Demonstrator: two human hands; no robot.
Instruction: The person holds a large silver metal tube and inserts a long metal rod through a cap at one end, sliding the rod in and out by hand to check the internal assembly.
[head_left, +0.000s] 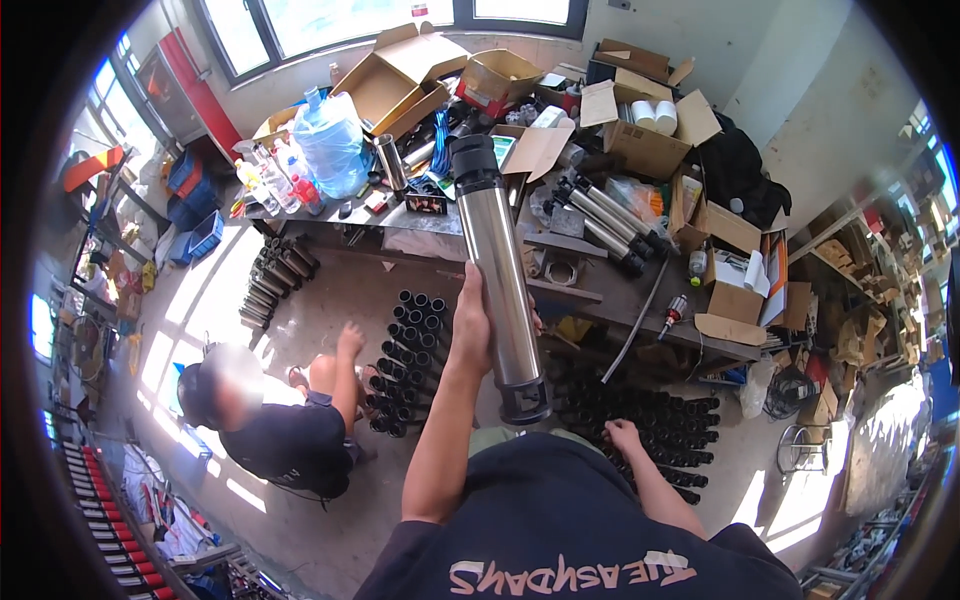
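Sunlit workshop: a cluttered desk (620, 298) stood beyond the left hand (473, 325) and the right hand (622, 436), bearing open cartons (645, 152) and, ahead of the right hand, a bundle of steel tubes (600, 215). Grey floor (345, 290) lay below.

Item 1, steel cylinder (502, 265), black fittings at both ends: tilted in the left hand, top fitting beyond that hand, lower fitting nearer the wearer. Left hand wrapped about the shaft, palm on its left side, fingertips just showing on its right.

Item 2, black-ended tubes (675, 430): massed beside the lowered right hand. Fingers curled there; whether they gripped a tube, could not tell.

Item 3, second lot of tubes (415, 335): on the floor, left of the left hand; crouching co-worker (285, 440) farther left.

Risks, as judged: the polished wall offered little bite, so a slackened one-handed grip could have let the cylinder slip and dent. A wide swing could have clipped the desk; a careless right-hand reach, toppled neighbouring tubes.

Markings: dark shirt (560, 520), nearer than both hands, large pale capitals, upside down to the view. Labels on small bottles (306, 193), beyond and left of the left hand, were too small to read.
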